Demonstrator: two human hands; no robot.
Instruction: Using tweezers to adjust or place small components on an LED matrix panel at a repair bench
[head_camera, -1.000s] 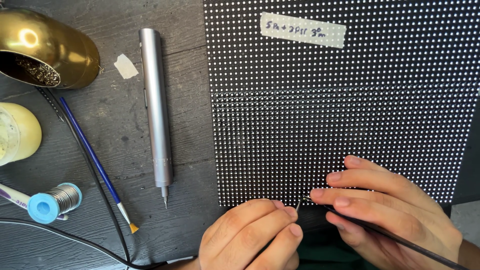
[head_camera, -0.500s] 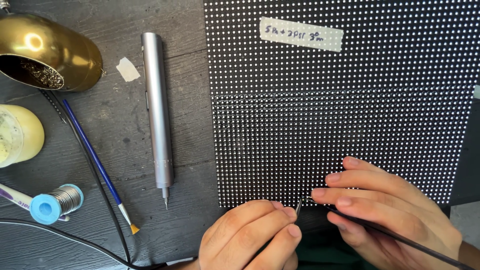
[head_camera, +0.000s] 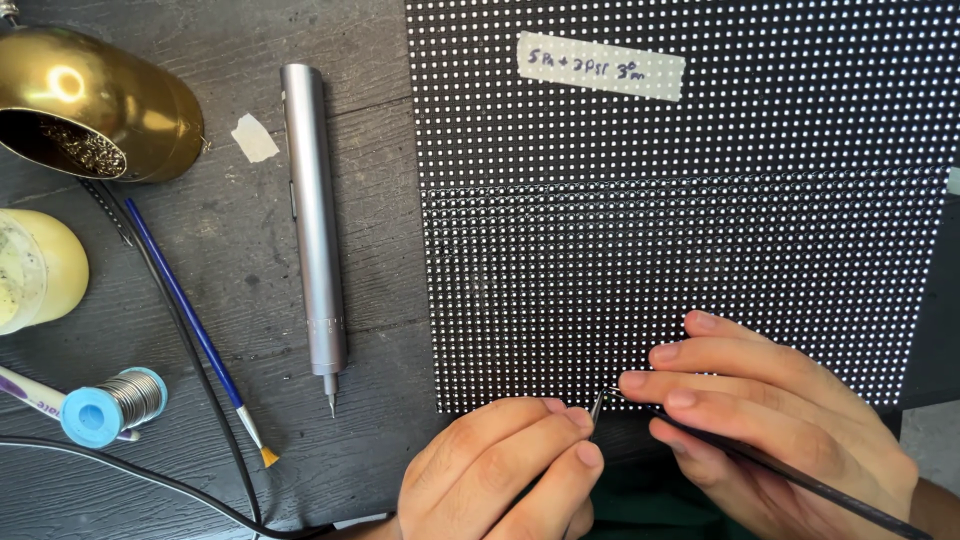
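Dark wooden boards (head_camera: 250, 480) made the work surface, and on them lay the black LED panel (head_camera: 680, 200), covered with rows of small white dots and reaching from the upper right down to your hands. Both of your hands met at its lower edge.

Your left hand (head_camera: 500, 470) was closed in a pinch around fine tweezers (head_camera: 597, 404), whose tips touched the panel at the lowest row of dots. Your right hand (head_camera: 770, 420) held a thin black tool (head_camera: 790, 475) like a pen; its fingers (head_camera: 660, 352) were nearly straight and pressed together along the shaft, not spread, and the point came very close to the tweezer tips. To do such fine work well, you needed to rest both wrists on the table, keep the two points on the same dot, and move only the fingertips.

Left of the panel lay a grey pen-shaped screwdriver (head_camera: 313, 230), and further left a thin blue brush (head_camera: 195, 330), a spool of solder wire (head_camera: 112, 405), a brass tip-cleaner holder (head_camera: 90, 105), a yellow jar (head_camera: 35, 270) and a black cable (head_camera: 170, 485). A strip of paper tape (head_camera: 600, 66) was stuck near the top of the panel.
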